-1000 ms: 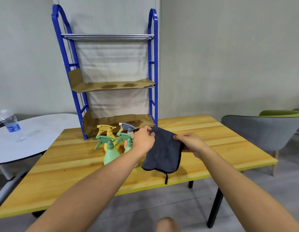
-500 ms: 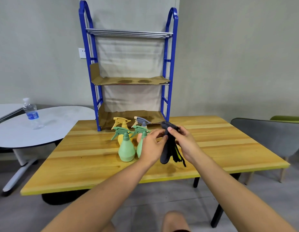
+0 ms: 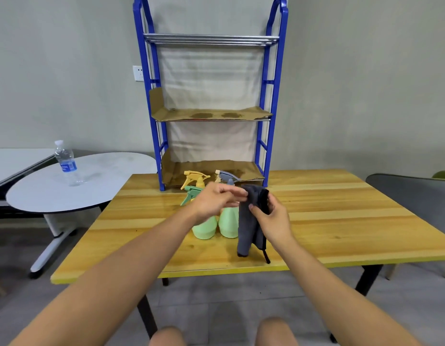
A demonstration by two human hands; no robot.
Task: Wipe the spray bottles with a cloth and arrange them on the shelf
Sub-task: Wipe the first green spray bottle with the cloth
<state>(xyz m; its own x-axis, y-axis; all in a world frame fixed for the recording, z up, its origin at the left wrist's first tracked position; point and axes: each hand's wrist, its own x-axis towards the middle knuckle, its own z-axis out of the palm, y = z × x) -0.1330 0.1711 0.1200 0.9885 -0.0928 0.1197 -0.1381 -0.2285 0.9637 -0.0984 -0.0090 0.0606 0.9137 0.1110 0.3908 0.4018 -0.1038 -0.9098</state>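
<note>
Evidently the cloth is being readied and no wiping has begun: left of the cloth (image 3: 251,221), the left hand (image 3: 216,202) pinches its top edge, while the right hand (image 3: 271,218) is clenched around its folded middle. Behind and left of the cloth, four spray bottles (image 3: 227,227) are clustered on the counter (image 3: 341,221); next, one must be picked up, wiped and set on the shelf (image 3: 209,116).

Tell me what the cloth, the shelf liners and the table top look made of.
Cloth: soft dark grey fabric, probably microfibre; it hangs limp in folds. Shelf liners: brown cardboard, stained, with bent-up edges. Table top: wood, glossy; grain and plank stripes show.
</note>
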